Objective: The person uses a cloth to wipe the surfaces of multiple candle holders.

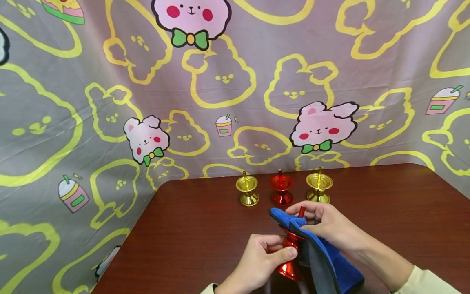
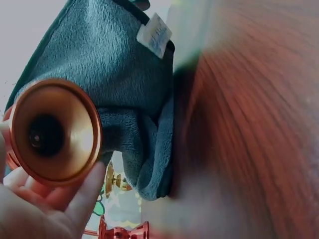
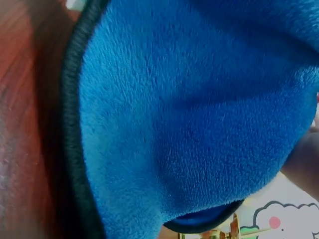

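Gripped at its narrow waist by my left hand [image 1: 257, 259] is a shiny red candle holder [image 1: 289, 269], tilted slightly over the table. In the left wrist view the hollow underside of its base [image 2: 79, 134] faces the camera. My right hand [image 1: 332, 226] pinches a blue cloth [image 1: 343, 267] with a grey back and dark edging, wrapped about the holder's upper dish. The red stem tip [image 1: 302, 211] pokes up between the cloth and the right fingers. Most of the dish is hidden under the cloth, which fills the right wrist view and drapes down toward the tabletop.
Toward the back of the dark wooden table [image 1: 183, 228], a gold candle holder [image 1: 250, 199], a red one [image 1: 282, 199] and another gold one [image 1: 318, 197] stand in a row. Behind the table hangs a patterned curtain [image 1: 257, 81], which also runs along the left side.
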The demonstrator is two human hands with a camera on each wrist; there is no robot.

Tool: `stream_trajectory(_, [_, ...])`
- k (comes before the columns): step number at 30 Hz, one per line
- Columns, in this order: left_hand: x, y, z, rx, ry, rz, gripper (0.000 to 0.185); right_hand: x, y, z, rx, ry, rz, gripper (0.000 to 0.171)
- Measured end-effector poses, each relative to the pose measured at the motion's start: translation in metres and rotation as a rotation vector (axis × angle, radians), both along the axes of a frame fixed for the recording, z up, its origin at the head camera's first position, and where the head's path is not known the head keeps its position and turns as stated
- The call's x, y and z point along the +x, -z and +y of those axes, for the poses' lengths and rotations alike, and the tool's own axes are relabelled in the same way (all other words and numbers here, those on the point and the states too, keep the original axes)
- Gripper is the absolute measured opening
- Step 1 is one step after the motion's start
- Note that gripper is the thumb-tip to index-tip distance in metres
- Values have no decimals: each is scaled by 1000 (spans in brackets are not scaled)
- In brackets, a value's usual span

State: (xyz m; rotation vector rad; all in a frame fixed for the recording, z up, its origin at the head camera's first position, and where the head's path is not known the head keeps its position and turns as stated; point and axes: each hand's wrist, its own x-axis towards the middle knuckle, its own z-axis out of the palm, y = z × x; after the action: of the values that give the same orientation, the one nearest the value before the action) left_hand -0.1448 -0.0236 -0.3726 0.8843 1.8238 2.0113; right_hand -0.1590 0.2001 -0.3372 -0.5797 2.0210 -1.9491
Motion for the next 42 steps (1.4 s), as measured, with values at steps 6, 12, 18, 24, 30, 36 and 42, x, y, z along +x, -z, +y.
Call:
stream_trajectory(6, [0,0,2,-55,-57,-11,22,7,-5,-2,43,107,-7,47])
stream_trajectory(12, [-1,0,2,-57,-45,2,23,8,-13,0,25,74,39,54])
stream_trajectory(18, [-1,0,1,-70,-28,4,23,9,-14,5,26,54,34,54])
stream_trajectory(24, [-1,1,-1,-85,-31,9,23,9,-14,7,25,35,33,52])
stream_trajectory(30, [-1,3,-6,-102,-27,12,22,8,-16,12,80,34,70,39])
stream_trajectory(36, [-1,3,-8,-107,-21,12,23,8,-19,16,137,68,127,33])
stream_trajectory(42, [0,2,-8,-109,-27,19,22,7,-23,26,174,110,123,34])
